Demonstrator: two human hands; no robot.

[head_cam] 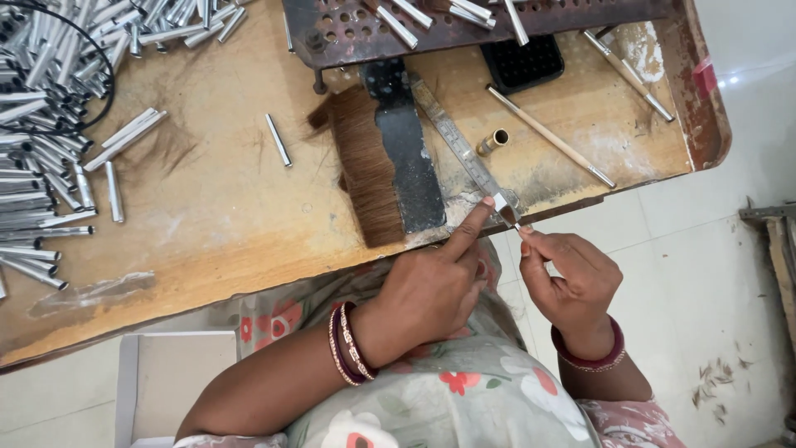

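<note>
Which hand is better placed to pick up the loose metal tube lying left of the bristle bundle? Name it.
Left, probably. The left hand lies nearer the metal tube, only a fingertip pressing the ruler. The right hand sits farther away, pinching a small ferrule.

A small silver ferrule [504, 209] with a dark bristle tip lies tilted between both hands' fingertips.

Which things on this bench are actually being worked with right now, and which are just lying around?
In use:
left hand
right hand
small metal tube
metal ruler
bristle bundle

Lying about:
pile of metal tubes
brass tube
wooden sticks
black tray
</note>
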